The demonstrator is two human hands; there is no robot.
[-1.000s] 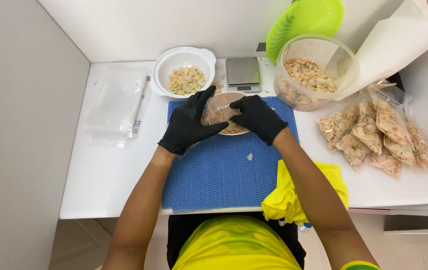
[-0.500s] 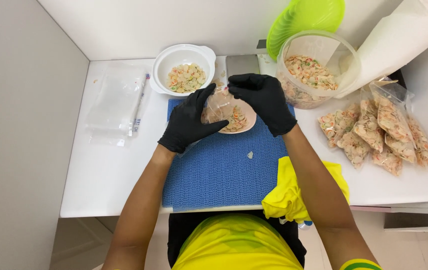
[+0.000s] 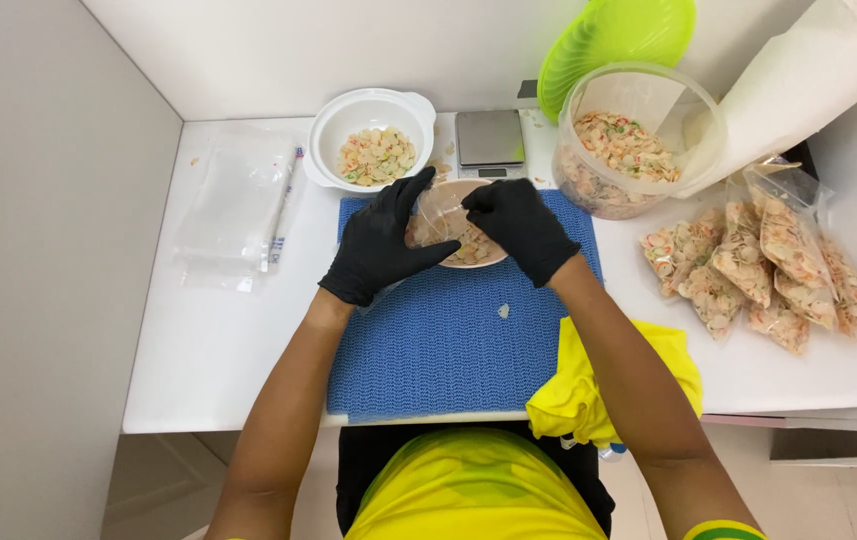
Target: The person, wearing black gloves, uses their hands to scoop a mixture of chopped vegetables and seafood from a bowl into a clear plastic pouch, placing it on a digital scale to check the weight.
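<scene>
Fingers (image 3: 403,200) of the left hand (image 3: 380,245) are spread and curled loosely round a small clear bag (image 3: 438,215), while the right hand (image 3: 518,228) pinches the bag's far edge between thumb and fingertips. Both hands wear black gloves, and both have a light hold on that one bag. It sits right over the shallow pink bowl (image 3: 473,250), at the far edge of the blue mat (image 3: 448,340).

This looks like the filling step: the bag is held open above the bowl, with snack pieces showing through the film. My read is that what comes after calls for a steady grip on the mouth, so nothing spills onto the mat.

The bag is thin, crinkly and see-through, partly filled with pale, orange-flecked chips. One stray crumb (image 3: 503,311) lies on the mat, nearer the person.

Beyond the mat sit a white bowl (image 3: 323,150) of the same mix, a small scale (image 3: 488,138) and a big clear tub (image 3: 588,195). Right of the mat, filled bags (image 3: 748,270) are piled on the table (image 3: 218,340); left of it, empty bags (image 3: 233,205).
</scene>
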